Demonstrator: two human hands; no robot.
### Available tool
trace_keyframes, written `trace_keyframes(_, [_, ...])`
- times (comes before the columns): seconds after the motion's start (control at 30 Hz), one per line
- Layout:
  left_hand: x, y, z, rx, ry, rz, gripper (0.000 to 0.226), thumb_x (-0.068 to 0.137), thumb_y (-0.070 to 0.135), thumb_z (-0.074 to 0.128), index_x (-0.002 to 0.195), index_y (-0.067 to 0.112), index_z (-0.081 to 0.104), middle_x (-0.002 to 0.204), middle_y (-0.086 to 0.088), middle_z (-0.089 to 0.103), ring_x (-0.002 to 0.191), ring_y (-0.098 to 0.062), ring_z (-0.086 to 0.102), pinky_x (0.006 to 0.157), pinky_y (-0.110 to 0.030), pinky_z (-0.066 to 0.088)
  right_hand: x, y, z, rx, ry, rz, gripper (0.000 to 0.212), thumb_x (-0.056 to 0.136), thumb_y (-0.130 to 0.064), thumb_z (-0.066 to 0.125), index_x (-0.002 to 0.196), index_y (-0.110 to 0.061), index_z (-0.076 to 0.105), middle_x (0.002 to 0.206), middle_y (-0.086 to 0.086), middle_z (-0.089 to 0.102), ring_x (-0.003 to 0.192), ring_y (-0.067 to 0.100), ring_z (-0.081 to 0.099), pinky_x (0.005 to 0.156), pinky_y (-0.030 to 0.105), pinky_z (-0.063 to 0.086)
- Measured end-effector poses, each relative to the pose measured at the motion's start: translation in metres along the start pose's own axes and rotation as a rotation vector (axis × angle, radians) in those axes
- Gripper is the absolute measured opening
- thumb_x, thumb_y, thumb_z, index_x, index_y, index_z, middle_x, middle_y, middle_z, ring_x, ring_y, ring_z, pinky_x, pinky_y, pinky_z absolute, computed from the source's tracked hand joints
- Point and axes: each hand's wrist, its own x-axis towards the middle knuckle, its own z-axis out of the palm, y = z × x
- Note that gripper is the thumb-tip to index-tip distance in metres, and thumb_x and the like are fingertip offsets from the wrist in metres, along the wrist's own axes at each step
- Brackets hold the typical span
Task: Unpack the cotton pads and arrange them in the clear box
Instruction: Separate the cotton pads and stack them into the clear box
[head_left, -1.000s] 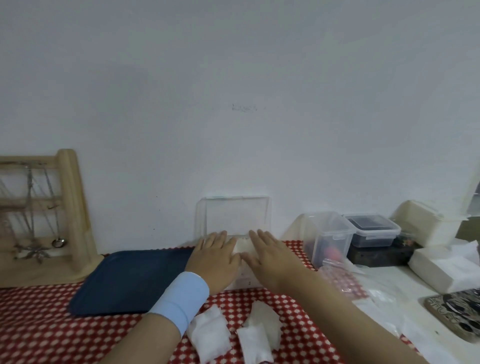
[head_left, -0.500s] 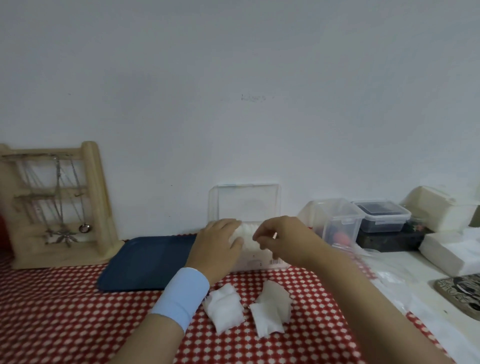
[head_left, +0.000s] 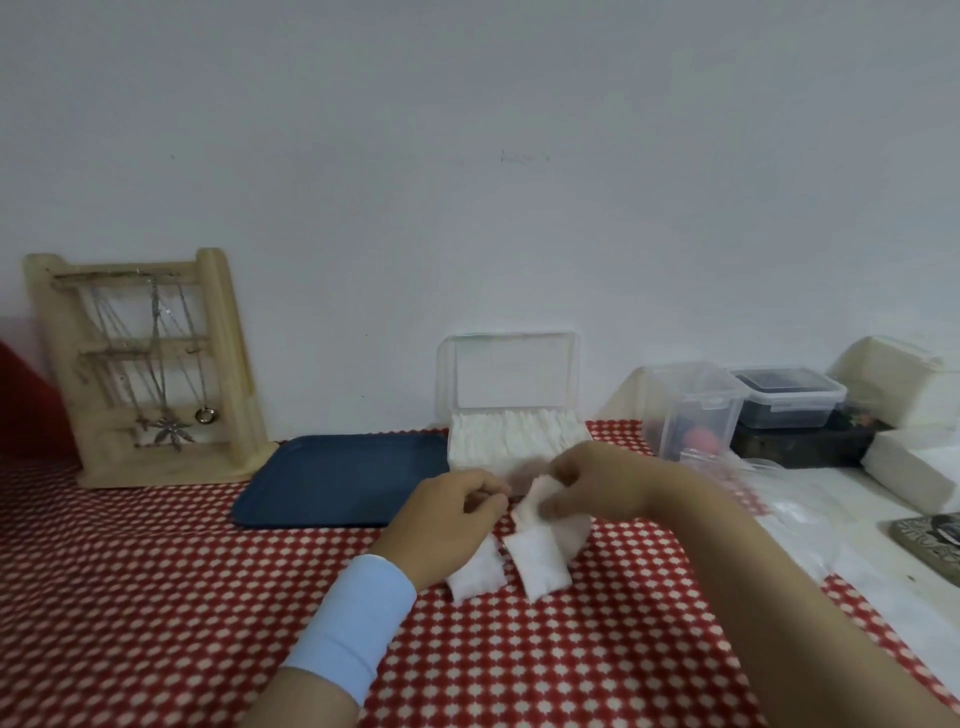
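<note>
The clear box stands against the wall with its lid up, and a row of white cotton pads fills it. Loose cotton pads lie on the red checked cloth in front of it. My right hand pinches one cotton pad just above that pile. My left hand hovers beside it with fingers curled, partly covering another loose pad; whether it holds anything is hidden.
A dark blue tray lies left of the box. A wooden jewellery stand with necklaces stands at far left. Clear lidded containers, white tissue packs and crumpled plastic wrap crowd the right side.
Both hands have drawn back from the box toward me, down to the loose pads. The filled row in the box is now uncovered. My right hand has taken hold of a pad.
</note>
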Motion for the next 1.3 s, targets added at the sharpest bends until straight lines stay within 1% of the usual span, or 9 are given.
trace_keyframes(0.17, [0.0, 0.007, -0.004, -0.283, 0.044, -0.032, 0.023, 0.096, 0.044, 0.062, 0.091, 0.026, 0.075, 0.09, 0.001, 0.075, 0.083, -0.005, 0.067, 0.079, -0.025, 0.052, -0.004, -0.01, -0.001, 0.431, 0.128, -0.097, 0.017, 0.089, -0.027, 0.076, 0.098, -0.013, 0.075, 0.091, 0.004, 0.078, 0.074, 0.012, 0.07, 0.072, 0.029, 0.057])
trace_keyframes(0.33, [-0.001, 0.006, -0.008, -0.502, 0.053, -0.132, 0.01, 0.089, 0.017, 0.077, 0.1, 0.015, 0.077, 0.089, 0.0, 0.08, 0.08, -0.011, 0.074, 0.077, -0.023, 0.058, -0.001, -0.015, 0.006, 0.564, 0.162, -0.069, 0.02, 0.086, -0.028, 0.079, 0.095, -0.011, 0.077, 0.088, 0.005, 0.079, 0.072, 0.015, 0.072, 0.068, 0.028, 0.06])
trace_keyframes(0.43, [0.0, 0.001, -0.009, -0.682, 0.067, -0.179, 0.014, 0.092, 0.015, 0.074, 0.104, 0.008, 0.076, 0.098, -0.01, 0.079, 0.092, -0.025, 0.075, 0.085, -0.034, 0.061, 0.001, -0.014, 0.009, 0.599, 0.13, -0.04, 0.024, 0.085, -0.03, 0.081, 0.091, -0.007, 0.078, 0.086, 0.009, 0.077, 0.072, 0.02, 0.07, 0.072, 0.033, 0.061])
trace_keyframes(0.6, [-0.003, 0.002, -0.016, -0.892, -0.024, -0.186, 0.021, 0.094, 0.013, 0.07, 0.113, 0.005, 0.072, 0.107, -0.014, 0.078, 0.098, -0.026, 0.076, 0.077, -0.029, 0.061, 0.002, -0.022, 0.018, 0.751, 0.137, -0.01, 0.036, 0.085, -0.025, 0.081, 0.098, 0.007, 0.071, 0.077, 0.01, 0.07, 0.06, 0.017, 0.065, 0.059, 0.029, 0.057])
trace_keyframes(0.73, [-0.005, -0.002, -0.019, -0.836, -0.029, -0.181, 0.027, 0.09, 0.0, 0.072, 0.117, 0.003, 0.071, 0.105, -0.012, 0.079, 0.096, -0.023, 0.076, 0.076, -0.027, 0.062, 0.004, -0.027, 0.023, 0.728, 0.157, 0.002, 0.04, 0.083, -0.03, 0.083, 0.104, 0.003, 0.073, 0.091, 0.017, 0.076, 0.067, 0.019, 0.067, 0.063, 0.031, 0.058])
trace_keyframes(0.87, [-0.001, -0.008, -0.019, -0.895, -0.003, -0.216, 0.034, 0.091, 0.005, 0.072, 0.125, 0.002, 0.067, 0.112, -0.015, 0.076, 0.105, -0.028, 0.074, 0.075, -0.027, 0.062, 0.005, -0.026, 0.023, 0.714, 0.233, 0.034, 0.032, 0.08, -0.027, 0.085, 0.097, -0.002, 0.075, 0.077, 0.008, 0.076, 0.059, 0.015, 0.07, 0.059, 0.027, 0.059])
trace_keyframes(0.97, [0.0, -0.01, -0.018, -0.928, 0.007, -0.233, 0.035, 0.093, 0.01, 0.071, 0.127, 0.001, 0.066, 0.113, -0.017, 0.076, 0.108, -0.032, 0.072, 0.077, -0.029, 0.062, 0.006, -0.027, 0.025, 0.736, 0.301, 0.049, 0.032, 0.076, -0.024, 0.089, 0.096, -0.003, 0.074, 0.079, 0.008, 0.076, 0.057, 0.014, 0.07, 0.056, 0.026, 0.057])
trace_keyframes(1.17, [0.001, -0.012, -0.014, -0.937, 0.067, -0.285, 0.029, 0.093, 0.007, 0.072, 0.12, -0.002, 0.069, 0.107, -0.017, 0.077, 0.092, -0.024, 0.076, 0.072, -0.028, 0.063, 0.01, -0.028, 0.026, 0.563, 0.425, 0.084, 0.023, 0.075, -0.029, 0.089, 0.08, -0.012, 0.074, 0.073, 0.005, 0.077, 0.065, 0.019, 0.076, 0.061, 0.031, 0.062])
trace_keyframes(1.3, [0.002, -0.012, -0.015, -0.979, 0.117, -0.305, 0.025, 0.092, 0.006, 0.072, 0.116, -0.002, 0.071, 0.103, -0.016, 0.078, 0.088, -0.022, 0.077, 0.071, -0.028, 0.063, 0.008, -0.027, 0.018, 0.436, 0.517, 0.104, 0.025, 0.078, -0.037, 0.086, 0.079, -0.015, 0.074, 0.071, -0.001, 0.076, 0.055, 0.008, 0.07, 0.056, 0.022, 0.049])
